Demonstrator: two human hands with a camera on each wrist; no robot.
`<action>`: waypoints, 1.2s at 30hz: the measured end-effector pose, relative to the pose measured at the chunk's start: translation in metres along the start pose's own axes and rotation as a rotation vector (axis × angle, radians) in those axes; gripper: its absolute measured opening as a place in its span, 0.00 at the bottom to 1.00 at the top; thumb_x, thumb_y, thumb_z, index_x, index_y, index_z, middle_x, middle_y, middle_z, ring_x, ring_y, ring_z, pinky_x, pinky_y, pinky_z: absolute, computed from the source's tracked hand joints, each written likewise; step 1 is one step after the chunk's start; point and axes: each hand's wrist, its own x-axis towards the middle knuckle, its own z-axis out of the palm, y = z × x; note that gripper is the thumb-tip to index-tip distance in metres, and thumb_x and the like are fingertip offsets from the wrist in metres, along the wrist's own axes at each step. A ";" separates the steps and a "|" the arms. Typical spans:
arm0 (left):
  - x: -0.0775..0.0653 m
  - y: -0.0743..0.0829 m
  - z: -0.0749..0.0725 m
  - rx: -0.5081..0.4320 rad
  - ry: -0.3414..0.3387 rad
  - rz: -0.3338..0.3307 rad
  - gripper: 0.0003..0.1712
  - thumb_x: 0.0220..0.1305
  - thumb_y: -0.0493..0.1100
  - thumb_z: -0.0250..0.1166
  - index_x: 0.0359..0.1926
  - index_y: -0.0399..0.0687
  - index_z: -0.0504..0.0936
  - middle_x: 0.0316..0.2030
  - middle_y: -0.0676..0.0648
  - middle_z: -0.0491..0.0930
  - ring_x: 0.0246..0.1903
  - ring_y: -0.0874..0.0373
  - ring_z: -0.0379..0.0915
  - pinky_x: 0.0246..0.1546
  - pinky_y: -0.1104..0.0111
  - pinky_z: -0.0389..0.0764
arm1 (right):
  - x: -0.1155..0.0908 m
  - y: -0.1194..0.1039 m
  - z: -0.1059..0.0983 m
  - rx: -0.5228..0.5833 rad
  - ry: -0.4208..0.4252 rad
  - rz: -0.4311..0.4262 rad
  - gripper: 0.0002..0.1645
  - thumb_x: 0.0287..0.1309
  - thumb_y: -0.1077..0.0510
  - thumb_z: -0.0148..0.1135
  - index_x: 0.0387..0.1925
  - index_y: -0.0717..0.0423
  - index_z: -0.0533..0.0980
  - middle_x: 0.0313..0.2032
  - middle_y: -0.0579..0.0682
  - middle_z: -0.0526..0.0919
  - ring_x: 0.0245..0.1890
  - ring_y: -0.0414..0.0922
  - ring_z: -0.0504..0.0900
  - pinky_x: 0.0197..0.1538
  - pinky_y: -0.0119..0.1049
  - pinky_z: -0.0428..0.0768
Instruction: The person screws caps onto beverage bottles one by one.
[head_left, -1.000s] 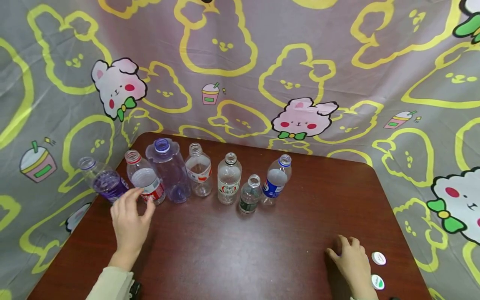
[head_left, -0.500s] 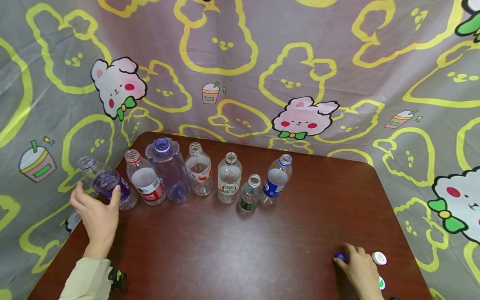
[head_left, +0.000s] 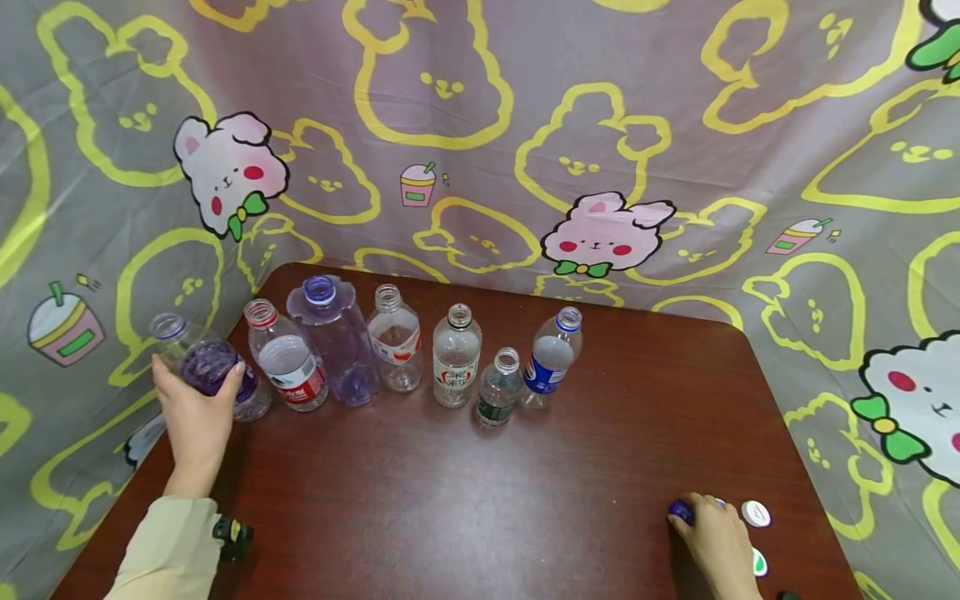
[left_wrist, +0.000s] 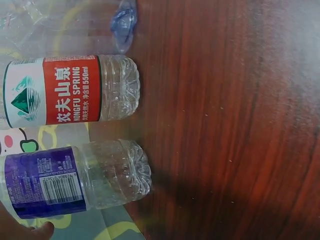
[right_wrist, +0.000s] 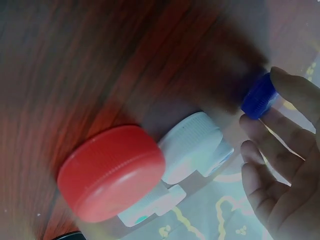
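My left hand (head_left: 197,425) reaches round a clear, uncapped bottle with a purple label (head_left: 213,367) at the table's left end. Its thumb lies over the front of the label and the fingers pass behind. In the left wrist view only a bit of this hand (left_wrist: 25,229) shows, beside the label. At the right end of the table, my right hand (head_left: 712,537) pinches a dark blue bottle cap (right_wrist: 259,96) between thumb and finger, low over the wood. The other fingers are bent loosely. Beside the hand lie a red cap (right_wrist: 112,175) and white caps (right_wrist: 192,145).
Several uncapped bottles stand in a row: one with a red label (head_left: 288,367), a tall purple-tinted one (head_left: 337,350), and one with a blue label (head_left: 551,358) at the row's right end. A patterned cloth (head_left: 480,183) closes off the back and sides of the table (head_left: 525,500).
My left hand has moved left from in front of the red-labelled bottle to the purple-labelled one. The right hand has shifted slightly right, and the blue cap now shows in its fingers.
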 end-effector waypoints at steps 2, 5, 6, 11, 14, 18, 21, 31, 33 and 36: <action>0.001 0.001 0.000 -0.001 0.001 -0.013 0.54 0.60 0.49 0.64 0.74 0.40 0.37 0.71 0.30 0.47 0.72 0.36 0.44 0.73 0.50 0.47 | 0.000 -0.001 0.000 0.009 0.001 0.001 0.18 0.45 0.58 0.70 0.36 0.68 0.80 0.34 0.69 0.82 0.35 0.69 0.78 0.41 0.60 0.74; 0.002 0.002 -0.001 -0.004 -0.003 -0.036 0.50 0.63 0.49 0.61 0.73 0.41 0.38 0.71 0.30 0.48 0.71 0.35 0.45 0.73 0.50 0.48 | 0.001 -0.002 -0.001 0.029 -0.004 0.015 0.18 0.47 0.58 0.69 0.37 0.68 0.79 0.34 0.69 0.83 0.37 0.69 0.79 0.41 0.60 0.75; 0.003 0.002 -0.002 -0.002 -0.003 -0.042 0.49 0.63 0.49 0.60 0.73 0.41 0.39 0.71 0.29 0.49 0.71 0.34 0.47 0.72 0.49 0.48 | 0.001 -0.002 -0.002 0.035 -0.009 0.025 0.18 0.48 0.58 0.69 0.38 0.68 0.79 0.35 0.69 0.83 0.38 0.69 0.79 0.42 0.60 0.75; 0.003 0.001 -0.002 -0.005 0.002 -0.051 0.45 0.64 0.49 0.60 0.72 0.42 0.44 0.67 0.27 0.57 0.68 0.32 0.53 0.70 0.47 0.53 | 0.002 -0.004 -0.003 0.054 -0.017 0.057 0.19 0.50 0.58 0.67 0.41 0.69 0.78 0.37 0.70 0.82 0.41 0.69 0.79 0.44 0.60 0.75; 0.001 -0.001 -0.002 -0.020 0.019 -0.044 0.45 0.63 0.48 0.61 0.71 0.43 0.45 0.66 0.28 0.59 0.67 0.33 0.55 0.70 0.48 0.54 | 0.002 -0.006 -0.003 0.073 0.003 0.066 0.20 0.51 0.58 0.66 0.43 0.69 0.78 0.38 0.70 0.82 0.41 0.69 0.79 0.45 0.60 0.75; -0.004 -0.005 -0.003 -0.039 0.055 -0.015 0.45 0.62 0.48 0.63 0.70 0.41 0.47 0.66 0.29 0.60 0.67 0.34 0.56 0.70 0.50 0.54 | 0.003 -0.009 -0.003 0.097 0.046 0.078 0.21 0.52 0.58 0.65 0.45 0.69 0.78 0.39 0.69 0.81 0.42 0.69 0.79 0.43 0.59 0.76; -0.010 -0.008 -0.004 -0.050 0.086 0.015 0.45 0.60 0.47 0.64 0.70 0.40 0.49 0.65 0.30 0.60 0.66 0.35 0.56 0.70 0.52 0.54 | 0.005 -0.014 -0.003 0.115 0.117 0.074 0.21 0.51 0.59 0.64 0.45 0.70 0.78 0.39 0.68 0.81 0.40 0.66 0.80 0.38 0.58 0.78; -0.044 -0.010 -0.002 -0.066 0.112 0.040 0.46 0.56 0.47 0.68 0.69 0.43 0.53 0.62 0.34 0.62 0.62 0.36 0.62 0.65 0.49 0.62 | 0.014 -0.034 -0.006 0.241 0.392 -0.009 0.19 0.44 0.67 0.66 0.42 0.71 0.80 0.36 0.65 0.78 0.32 0.62 0.81 0.31 0.58 0.77; -0.052 -0.009 0.000 -0.071 0.112 0.044 0.46 0.54 0.46 0.69 0.68 0.43 0.53 0.61 0.34 0.62 0.61 0.36 0.63 0.64 0.49 0.63 | 0.017 -0.038 -0.007 0.256 0.424 -0.027 0.19 0.43 0.68 0.66 0.42 0.70 0.80 0.36 0.64 0.79 0.34 0.62 0.81 0.33 0.59 0.77; -0.066 -0.006 0.003 -0.078 0.098 0.056 0.46 0.53 0.45 0.70 0.69 0.44 0.54 0.60 0.36 0.63 0.59 0.38 0.65 0.63 0.56 0.65 | 0.020 -0.044 -0.011 0.271 0.446 -0.045 0.19 0.43 0.69 0.67 0.42 0.70 0.80 0.37 0.64 0.79 0.36 0.62 0.82 0.36 0.58 0.77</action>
